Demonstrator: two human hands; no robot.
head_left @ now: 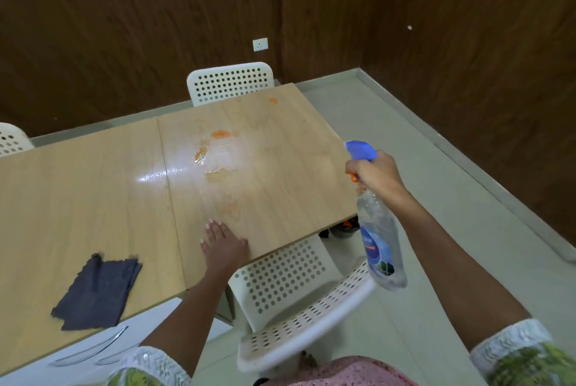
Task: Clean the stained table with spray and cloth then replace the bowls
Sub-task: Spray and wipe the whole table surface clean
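The table (103,186) has a light wood-grain top made of two panels that meet at a seam running from the far edge to the near edge. The right panel carries orange stains (220,133), one near the far corner, and a glossy wet patch (218,161) near its middle. A dark grey cloth (96,293) lies flat and rumpled on the left panel near the front edge. The left hand (223,244) rests flat, palm down, on the right panel's near edge.
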